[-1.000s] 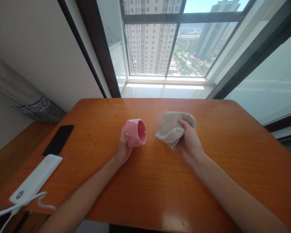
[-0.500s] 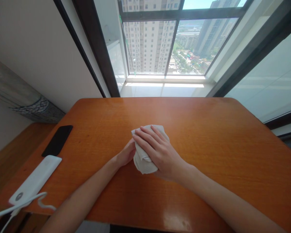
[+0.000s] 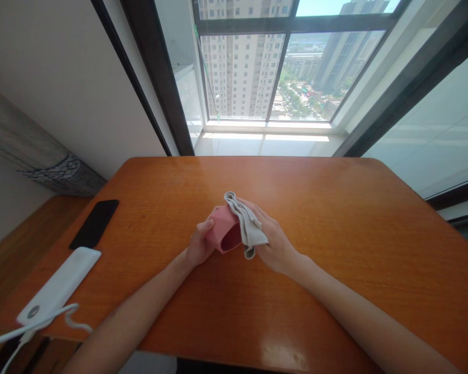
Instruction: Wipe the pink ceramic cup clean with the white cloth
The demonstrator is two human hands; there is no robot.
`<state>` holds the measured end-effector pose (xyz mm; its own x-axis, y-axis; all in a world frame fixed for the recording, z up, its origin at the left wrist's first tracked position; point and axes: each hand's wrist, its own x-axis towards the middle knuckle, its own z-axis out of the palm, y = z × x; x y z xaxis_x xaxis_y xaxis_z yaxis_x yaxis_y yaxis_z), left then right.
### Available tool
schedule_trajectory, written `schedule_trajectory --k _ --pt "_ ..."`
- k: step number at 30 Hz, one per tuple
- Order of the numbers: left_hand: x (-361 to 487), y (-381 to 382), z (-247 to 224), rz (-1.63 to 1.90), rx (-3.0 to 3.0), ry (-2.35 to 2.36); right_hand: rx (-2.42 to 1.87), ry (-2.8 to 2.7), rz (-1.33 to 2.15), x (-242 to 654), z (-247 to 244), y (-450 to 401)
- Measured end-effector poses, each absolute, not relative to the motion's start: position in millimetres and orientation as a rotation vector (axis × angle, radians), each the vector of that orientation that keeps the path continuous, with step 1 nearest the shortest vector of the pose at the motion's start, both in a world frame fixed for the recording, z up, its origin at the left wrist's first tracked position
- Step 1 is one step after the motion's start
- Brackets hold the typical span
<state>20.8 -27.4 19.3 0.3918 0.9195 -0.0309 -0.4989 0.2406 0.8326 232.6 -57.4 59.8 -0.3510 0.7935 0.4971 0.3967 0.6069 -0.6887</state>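
Observation:
A pink, faceted, hollow object (image 3: 223,228) is held above the middle of the wooden table, its dark opening facing toward me. My left hand (image 3: 201,241) grips it from the left, thumb on its near side. Against its right side lies a folded light grey cloth (image 3: 247,224). My right hand (image 3: 272,236) holds this cloth from the right, with its fingers largely hidden behind the folds.
On the wooden table (image 3: 335,218), a black phone (image 3: 94,224) lies at the left. Nearer to me is a white power bank (image 3: 58,284) with a white cable (image 3: 49,318) across its end. A window (image 3: 265,72) stands beyond the table.
The pink object, hidden under the cloth before, now shows. My right hand has turned and shifted right with the cloth, uncovering the object and my left hand's thumb.

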Motion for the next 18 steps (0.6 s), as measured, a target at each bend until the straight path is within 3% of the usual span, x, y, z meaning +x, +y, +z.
schedule_trajectory --k 10,18 --pt "20 -29 20 0.976 0.877 0.540 -0.992 -1.815 0.475 231 34 -57" --pt "23 -32 12 0.887 0.912 0.418 -0.959 -1.967 0.041 231 50 -64"
